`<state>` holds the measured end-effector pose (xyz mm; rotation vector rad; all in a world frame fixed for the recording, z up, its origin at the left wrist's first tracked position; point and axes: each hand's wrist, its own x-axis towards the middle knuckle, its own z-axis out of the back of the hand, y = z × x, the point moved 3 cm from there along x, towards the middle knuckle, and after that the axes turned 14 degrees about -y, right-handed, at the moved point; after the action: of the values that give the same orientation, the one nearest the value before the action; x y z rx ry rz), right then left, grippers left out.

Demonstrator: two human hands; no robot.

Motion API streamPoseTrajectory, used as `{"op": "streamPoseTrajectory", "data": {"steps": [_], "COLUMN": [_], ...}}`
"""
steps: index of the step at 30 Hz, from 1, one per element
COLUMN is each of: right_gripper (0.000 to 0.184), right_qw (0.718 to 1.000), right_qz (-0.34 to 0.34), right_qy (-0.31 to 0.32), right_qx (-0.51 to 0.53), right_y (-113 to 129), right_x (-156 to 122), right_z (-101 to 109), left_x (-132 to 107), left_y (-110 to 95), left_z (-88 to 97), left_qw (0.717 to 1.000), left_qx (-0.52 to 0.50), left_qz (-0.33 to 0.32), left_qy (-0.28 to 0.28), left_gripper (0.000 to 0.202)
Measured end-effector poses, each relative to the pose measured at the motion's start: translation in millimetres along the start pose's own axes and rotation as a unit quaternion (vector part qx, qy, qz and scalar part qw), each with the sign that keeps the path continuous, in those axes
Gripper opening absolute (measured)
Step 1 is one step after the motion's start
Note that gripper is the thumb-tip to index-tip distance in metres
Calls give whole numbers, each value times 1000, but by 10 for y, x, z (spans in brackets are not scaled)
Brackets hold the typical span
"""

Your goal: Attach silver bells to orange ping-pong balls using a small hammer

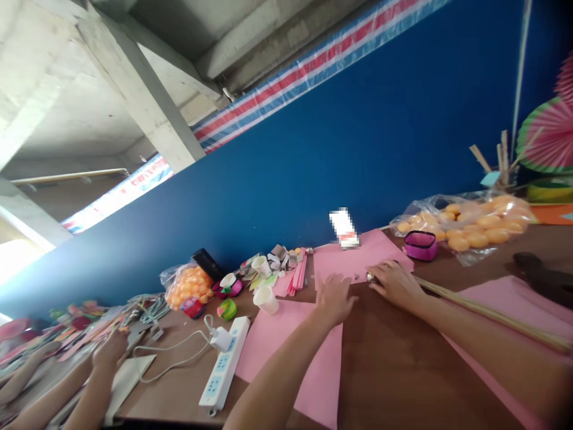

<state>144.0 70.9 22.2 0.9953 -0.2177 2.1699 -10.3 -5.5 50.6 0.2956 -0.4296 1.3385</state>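
My left hand [335, 298] is spread over the near edge of a pink paper sheet [364, 254], thumb apart, with nothing seen in it. To its right, my right hand [397, 283] has its fingertips closed around a small shiny silver ball [370, 276], at the edge of that same sheet. A tiny silvery bit [357, 276] lies between the two hands. Under my left forearm is another pink sheet [329, 364]. A bundle of thin sticks [483, 307] runs out from behind my right wrist.
A power strip [225, 362] with a charger and white cable lies on the left. Paper cups [265, 300], a bag of orange balls [190, 288] and another such bag [477, 224] stand along the blue partition [358, 131]. Other people's hands [110, 349] are at far left.
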Motion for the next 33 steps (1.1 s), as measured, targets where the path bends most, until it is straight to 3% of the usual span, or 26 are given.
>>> {"op": "streamPoseTrajectory", "data": {"steps": [4,9,16,21,33], "right_gripper": [35,43,24,31,32], "right_qw": [1000,999,999,999,998], "right_qz": [6,11,-9,-1,8], "right_qy": [-24,-34,-38,-37,-59], "right_qx": [-1,-11,-22,0,11], "right_y": [-37,-23,1,-45,-30], "right_x": [-70,-111,-81,-106,-103], "right_z": [-71,-126,-124,-188,-148], "left_x": [223,306,209,172,232], "left_y": [-52,19,13,2,-27], "left_z": [-201,-373,-435,-492,-542], "left_qw": [1000,999,987,972,958], "left_qx": [-12,-28,-131,-219,-246], "left_qz": [-17,23,71,54,106], "left_qy": [-5,-9,-58,-72,-104], "left_gripper": [34,31,41,36,33]}}
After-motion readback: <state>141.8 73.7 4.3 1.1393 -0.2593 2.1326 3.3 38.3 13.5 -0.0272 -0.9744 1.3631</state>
